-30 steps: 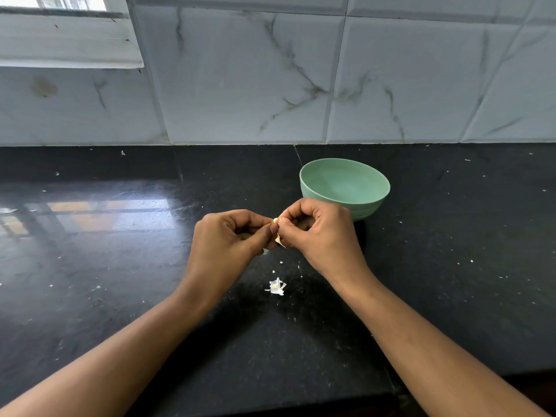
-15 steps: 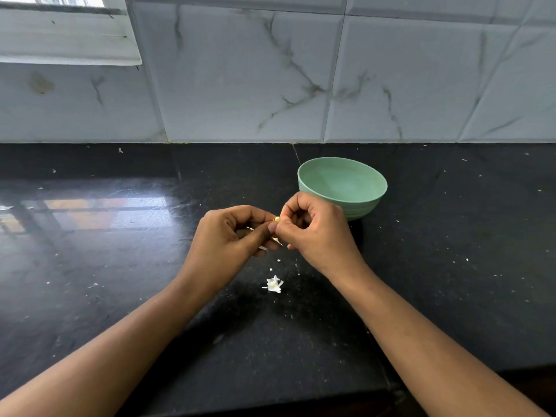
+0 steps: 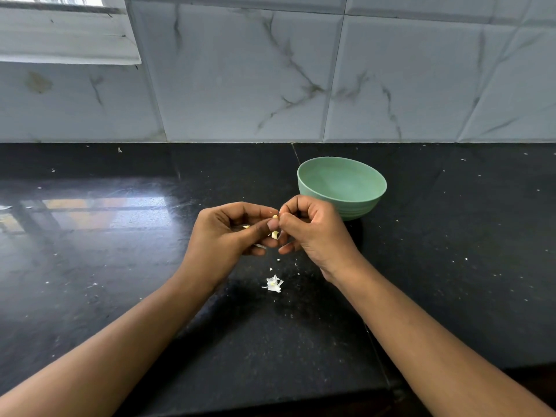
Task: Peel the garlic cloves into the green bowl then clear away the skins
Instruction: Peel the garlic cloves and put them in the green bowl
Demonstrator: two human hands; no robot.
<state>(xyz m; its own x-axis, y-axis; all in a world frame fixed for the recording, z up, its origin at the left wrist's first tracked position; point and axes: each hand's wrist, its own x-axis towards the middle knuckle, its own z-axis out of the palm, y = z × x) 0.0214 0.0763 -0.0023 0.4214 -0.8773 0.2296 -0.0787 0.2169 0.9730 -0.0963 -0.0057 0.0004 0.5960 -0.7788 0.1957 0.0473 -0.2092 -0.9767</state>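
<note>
My left hand (image 3: 228,236) and my right hand (image 3: 313,233) meet above the black counter, fingertips pinching a small pale garlic clove (image 3: 274,235) between them. Most of the clove is hidden by my fingers. A sliver of pale skin shows inside my left palm. The green bowl (image 3: 343,188) stands just behind my right hand, upright, with nothing visible inside it. A crumpled white garlic skin (image 3: 274,284) lies on the counter below my hands, with a few tiny flakes around it.
The black stone counter (image 3: 120,266) runs to a marble-tiled wall (image 3: 270,85) behind. A window sill sits at the upper left. Small white specks dot the counter. The counter's front edge (image 3: 270,398) is near my forearms.
Both hands have stayed together on the clove, with only slight finger shifts. The bowl and the skin on the counter have not moved.
</note>
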